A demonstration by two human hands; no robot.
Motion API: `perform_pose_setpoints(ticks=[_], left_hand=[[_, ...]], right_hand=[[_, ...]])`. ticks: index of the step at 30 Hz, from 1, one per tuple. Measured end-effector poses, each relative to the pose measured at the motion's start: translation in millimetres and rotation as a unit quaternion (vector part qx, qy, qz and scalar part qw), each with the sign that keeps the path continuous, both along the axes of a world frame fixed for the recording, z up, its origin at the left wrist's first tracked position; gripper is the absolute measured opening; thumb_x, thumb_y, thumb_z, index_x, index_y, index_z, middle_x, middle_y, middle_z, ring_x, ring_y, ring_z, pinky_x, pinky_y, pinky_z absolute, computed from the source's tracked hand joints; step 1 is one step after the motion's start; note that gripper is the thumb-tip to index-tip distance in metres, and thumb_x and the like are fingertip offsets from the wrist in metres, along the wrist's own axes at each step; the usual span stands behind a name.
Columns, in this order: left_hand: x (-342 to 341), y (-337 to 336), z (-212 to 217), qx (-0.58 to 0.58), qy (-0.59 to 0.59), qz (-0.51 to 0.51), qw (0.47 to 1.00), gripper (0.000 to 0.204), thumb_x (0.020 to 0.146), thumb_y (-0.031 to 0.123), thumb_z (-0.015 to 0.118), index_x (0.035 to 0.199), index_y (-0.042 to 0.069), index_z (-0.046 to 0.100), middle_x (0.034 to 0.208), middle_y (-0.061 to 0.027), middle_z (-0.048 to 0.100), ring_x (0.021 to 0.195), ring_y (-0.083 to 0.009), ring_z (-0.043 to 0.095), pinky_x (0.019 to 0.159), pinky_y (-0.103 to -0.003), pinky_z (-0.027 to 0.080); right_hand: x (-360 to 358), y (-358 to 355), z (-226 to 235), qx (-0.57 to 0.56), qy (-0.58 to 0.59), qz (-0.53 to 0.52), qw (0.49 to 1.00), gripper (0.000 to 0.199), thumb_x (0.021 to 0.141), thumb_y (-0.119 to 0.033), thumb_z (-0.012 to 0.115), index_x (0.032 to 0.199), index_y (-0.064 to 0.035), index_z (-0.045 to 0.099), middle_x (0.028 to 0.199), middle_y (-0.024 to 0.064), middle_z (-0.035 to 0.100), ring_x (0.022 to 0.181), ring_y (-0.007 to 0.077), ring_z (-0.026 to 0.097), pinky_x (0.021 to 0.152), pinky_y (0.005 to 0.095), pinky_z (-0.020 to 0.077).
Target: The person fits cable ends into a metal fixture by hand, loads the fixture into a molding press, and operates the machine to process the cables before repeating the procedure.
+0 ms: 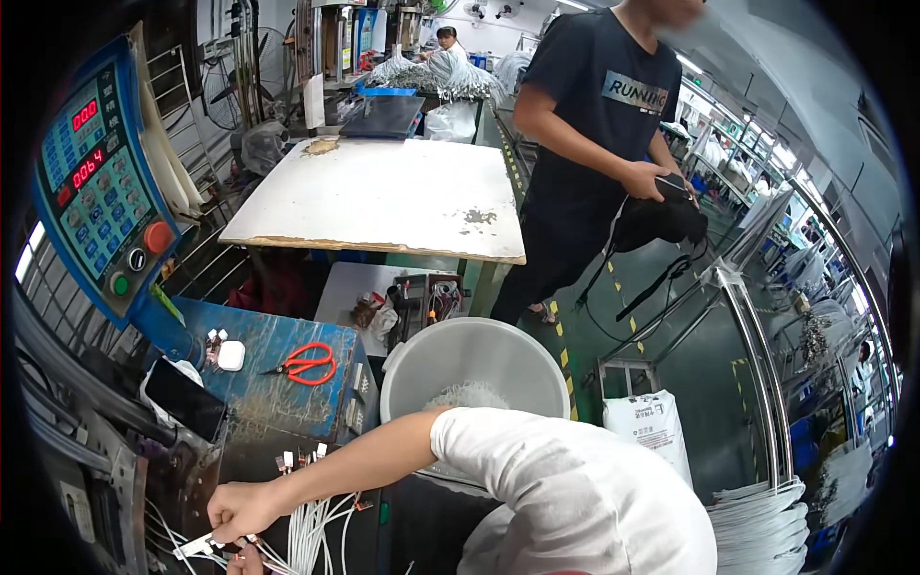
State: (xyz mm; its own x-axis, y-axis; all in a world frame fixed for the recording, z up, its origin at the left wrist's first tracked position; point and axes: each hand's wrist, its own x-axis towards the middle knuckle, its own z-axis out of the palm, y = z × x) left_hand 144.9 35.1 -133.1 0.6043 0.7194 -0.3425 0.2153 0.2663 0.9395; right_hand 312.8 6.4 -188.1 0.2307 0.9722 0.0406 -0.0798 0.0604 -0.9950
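Note:
My bare right forearm reaches left across the dark work surface. The fingers of my right hand are bent and closed at a small white flat piece, with thin wires around it. Just below, my left hand shows only some fingertips at the lower edge, pinched close to the same spot. What they grip is too small to make out. Beside my right wrist lies a bundle of white wires. Small white connectors stick up beyond the forearm.
A control panel stands at left, above a phone. Red-handled scissors lie on a worn blue surface. Beyond my arm stands a grey bin. Farther off are a white board and a standing person holding a black bag.

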Motion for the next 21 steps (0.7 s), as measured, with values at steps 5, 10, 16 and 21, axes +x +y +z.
perform_pose_setpoints(ticks=[5, 10, 16, 21], left_hand=[[2.2, 2.7, -12.1, 0.012, -0.015, 0.029, 0.999, 0.013, 0.097, 0.01, 0.066, 0.102, -0.002, 0.064, 0.088, -0.005, 0.064, 0.073, -0.0115, 0.055, 0.061, -0.026, 0.044], [0.7, 2.4, -21.5, 0.027, -0.058, 0.048, 0.997, 0.016, 0.098, 0.013, 0.065, 0.105, -0.001, 0.062, 0.085, -0.0035, 0.062, 0.065, -0.0103, 0.052, 0.056, -0.025, 0.042], [-36.4, 29.1, -32.4, -0.005, -0.021, -0.082, 0.996, 0.028, 0.099, 0.016, 0.063, 0.121, -0.001, 0.059, 0.086, -0.0016, 0.06, 0.073, -0.0086, 0.053, 0.062, -0.025, 0.044], [0.4, 9.9, -29.5, -0.019, -0.061, -0.059, 0.996, 0.025, 0.102, 0.02, 0.058, 0.105, -0.003, 0.067, 0.087, -0.0016, 0.062, 0.066, -0.0061, 0.055, 0.059, -0.021, 0.042]], right_hand=[[-0.5, -1.6, 0.5, 0.063, -0.102, -0.029, 0.992, 0.024, 0.086, -0.018, 0.07, 0.091, 0.0052, 0.068, 0.077, 0.0112, 0.07, 0.062, 0.0159, 0.065, 0.053, 0.031, 0.0497], [-3.3, -2.8, 3.9, 0.02, -0.064, -0.022, 0.997, 0.024, 0.079, -0.013, 0.075, 0.091, 0.0063, 0.069, 0.076, 0.0123, 0.071, 0.061, 0.0161, 0.065, 0.053, 0.0307, 0.0501], [10.0, 13.7, -12.7, 0.017, 0.019, 0.025, 0.999, 0.031, 0.067, -0.001, 0.083, 0.09, 0.0078, 0.066, 0.073, 0.0116, 0.069, 0.055, 0.0141, 0.062, 0.044, 0.0303, 0.048], [38.4, -24.6, 22.5, -0.065, 0.048, 0.034, 0.996, 0.03, 0.083, -0.011, 0.081, 0.105, 0.0028, 0.067, 0.079, 0.0063, 0.069, 0.064, 0.0079, 0.059, 0.055, 0.0228, 0.0473]])
